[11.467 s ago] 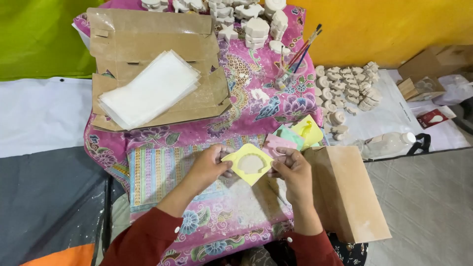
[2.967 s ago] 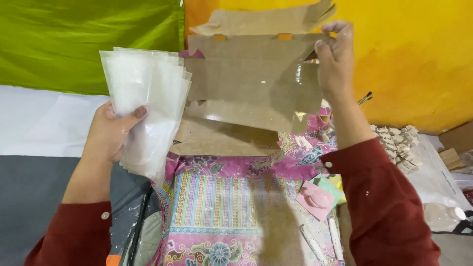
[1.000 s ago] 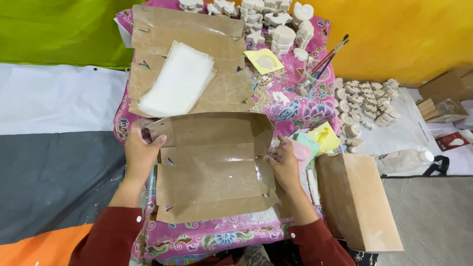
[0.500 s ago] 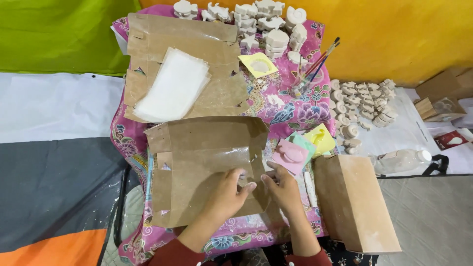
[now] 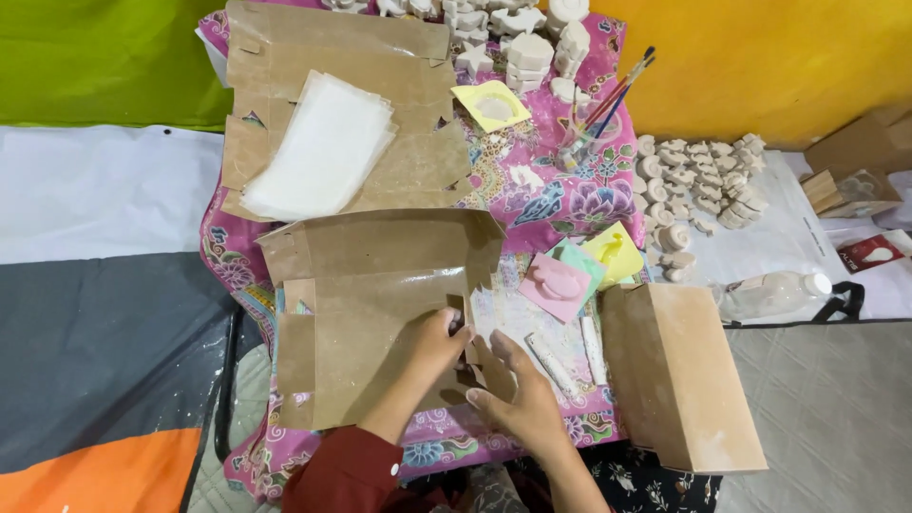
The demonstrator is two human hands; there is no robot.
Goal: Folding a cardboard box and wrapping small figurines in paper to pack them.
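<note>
Low tabletop (image 5: 560, 204) draped in a pink floral-patterned cloth, set against a wall backed with green fabric (image 5: 104, 57) on one side and yellow fabric (image 5: 769, 57) on the other. White sheeting (image 5: 95, 190), a grey mat (image 5: 104, 351) and an orange patch (image 5: 95, 475) spread over the floor alongside; pale woven flooring (image 5: 836, 408) on the opposite side.

Flat, unfolded brown cardboard box blank (image 5: 370, 304) lying on the near part of the cloth, flaps out. Left hand (image 5: 439, 342) curled over the blank's right edge, fingers pinching a small tab there. Right hand (image 5: 521, 399) just beside it, fingers spread and pressing on a brown flap; whether actually gripping or only resting there hard to tell.

Second flattened brown cardboard blank (image 5: 418, 85) farther back, carrying a stack of clear plastic sheets (image 5: 318, 147). Beyond it, white plaster figurines (image 5: 532, 43) clustered at the far edge, a yellow square card with a round cut-out (image 5: 491, 103) near them, and paintbrushes (image 5: 608, 100) standing in a small holder. Pink, green and yellow cards (image 5: 575, 271) overlapping just right of the near blank, pale tubes (image 5: 570, 347) below them. Closed plain brown cardboard box (image 5: 679, 375) at the tabletop's right corner. More small white plaster pieces (image 5: 703, 185) laid out on white paper, a clear plastic bottle (image 5: 769, 294) lying near.
</note>
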